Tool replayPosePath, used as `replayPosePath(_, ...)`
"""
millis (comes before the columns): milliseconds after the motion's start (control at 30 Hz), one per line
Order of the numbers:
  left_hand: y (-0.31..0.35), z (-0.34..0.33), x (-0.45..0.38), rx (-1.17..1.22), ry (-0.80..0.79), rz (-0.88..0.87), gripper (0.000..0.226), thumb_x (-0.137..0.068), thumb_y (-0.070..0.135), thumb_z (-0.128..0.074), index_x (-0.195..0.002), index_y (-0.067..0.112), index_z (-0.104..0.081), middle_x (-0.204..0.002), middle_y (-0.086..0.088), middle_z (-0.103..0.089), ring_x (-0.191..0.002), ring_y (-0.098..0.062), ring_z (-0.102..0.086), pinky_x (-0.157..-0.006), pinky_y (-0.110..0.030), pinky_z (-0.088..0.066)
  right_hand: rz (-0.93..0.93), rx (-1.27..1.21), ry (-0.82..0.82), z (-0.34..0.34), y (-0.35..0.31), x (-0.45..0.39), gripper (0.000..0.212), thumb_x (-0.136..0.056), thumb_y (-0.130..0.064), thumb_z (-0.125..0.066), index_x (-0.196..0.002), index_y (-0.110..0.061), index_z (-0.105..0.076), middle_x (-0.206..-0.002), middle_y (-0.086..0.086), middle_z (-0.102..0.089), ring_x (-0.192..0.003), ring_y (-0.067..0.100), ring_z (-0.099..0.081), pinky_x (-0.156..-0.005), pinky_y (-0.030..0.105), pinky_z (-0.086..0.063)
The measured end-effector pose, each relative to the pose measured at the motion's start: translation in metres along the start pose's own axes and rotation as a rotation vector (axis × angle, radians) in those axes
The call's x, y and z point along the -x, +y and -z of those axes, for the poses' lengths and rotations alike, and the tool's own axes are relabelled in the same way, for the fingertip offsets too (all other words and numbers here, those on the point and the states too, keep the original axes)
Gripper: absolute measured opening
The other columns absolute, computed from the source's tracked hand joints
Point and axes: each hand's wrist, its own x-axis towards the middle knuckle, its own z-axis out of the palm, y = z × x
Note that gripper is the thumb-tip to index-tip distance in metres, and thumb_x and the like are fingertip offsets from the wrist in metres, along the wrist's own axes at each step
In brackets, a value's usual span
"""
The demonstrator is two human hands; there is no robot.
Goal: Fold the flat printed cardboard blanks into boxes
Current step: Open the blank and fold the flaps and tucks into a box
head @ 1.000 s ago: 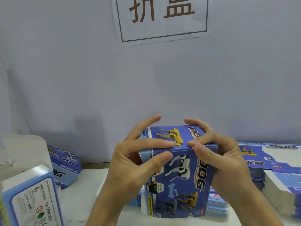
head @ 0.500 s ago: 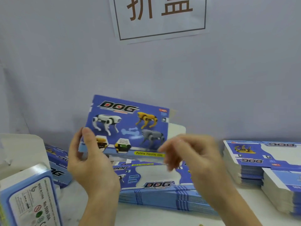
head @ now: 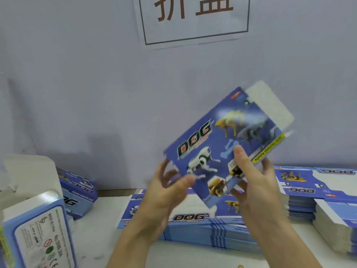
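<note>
Since half a second ago the folded box [head: 224, 149] has swung from level at the left to a steep tilt right of centre, its far end raised up and to the right; it is motion-blurred. Printed face toward the camera: blue, "DOG" logo, white, yellow and grey robot dogs. One white end flap [head: 270, 105] stands open at the upper right end.

Right hand [head: 257, 186] grasps the box at its lower right edge, thumb laid across the printed face, fingers behind. Left hand [head: 166, 192] is at the box's lower left corner, fingers spread and loosely bent; blur hides whether it touches, so I cannot tell its grip.

Below the hands, a stack of flat blanks [head: 202, 227] lies on the white table [head: 100, 219]. Two more stacks of blanks [head: 316, 192] sit at the right, one partly cut by the frame edge. Finished boxes [head: 77, 192] lie at the left, one nearer with its white label [head: 38, 240] facing up and a flap open. A paper sign [head: 193, 18] hangs on the grey wall [head: 77, 84].
</note>
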Motion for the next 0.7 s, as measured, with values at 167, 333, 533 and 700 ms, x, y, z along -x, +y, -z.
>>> replayPosePath(167, 0.008, 0.003, 0.001, 0.01, 0.183, -0.212, 0.079, -0.066, 0.061, -0.077, -0.138, 0.047, -0.047, -0.13, -0.004, -0.066, -0.111, -0.027, -0.069, -0.086, -0.05, -0.057, -0.056, 0.491, -0.351, 0.013, -0.003, 0.001, 0.092, -0.049, -0.047, -0.097, -0.117, -0.069, -0.039, -0.122, -0.007, -0.06, -0.096, 0.004, -0.068, -0.072, 0.022, -0.057)
replayPosePath(333, 0.009, -0.011, 0.007, -0.093, 0.149, -0.281, 0.067, -0.072, 0.047, -0.07, -0.133, 0.048, -0.044, -0.113, 0.002, -0.074, -0.092, -0.027, -0.075, -0.06, -0.035, -0.061, 0.001, 0.528, -0.429, 0.01, 0.009, 0.004, 0.096, -0.067, -0.062, -0.084, -0.142, -0.058, -0.025, -0.14, -0.013, -0.05, -0.125, 0.011, -0.057, -0.097, 0.039, -0.054)
replayPosePath(533, 0.005, -0.025, 0.007, -0.161, 0.086, -0.336, 0.048, -0.076, 0.04, -0.065, -0.117, 0.058, -0.05, -0.105, 0.012, -0.074, -0.087, -0.019, -0.076, -0.055, -0.025, -0.059, 0.142, 0.284, -0.39, 0.007, 0.013, 0.003, 0.065, -0.076, -0.042, -0.067, -0.132, -0.061, -0.04, -0.113, -0.017, -0.07, -0.102, 0.017, -0.074, -0.064, 0.035, -0.063)
replayPosePath(700, 0.006, -0.021, 0.007, -0.181, 0.148, -0.343, 0.033, -0.075, 0.052, -0.078, -0.102, 0.04, -0.064, -0.1, -0.004, -0.074, -0.085, -0.027, -0.076, -0.056, -0.031, -0.06, 0.138, 0.245, -0.404, 0.007, 0.012, 0.004, 0.043, -0.092, -0.042, -0.068, -0.13, -0.046, -0.05, -0.114, -0.002, -0.072, -0.1, 0.024, -0.074, -0.07, 0.037, -0.063)
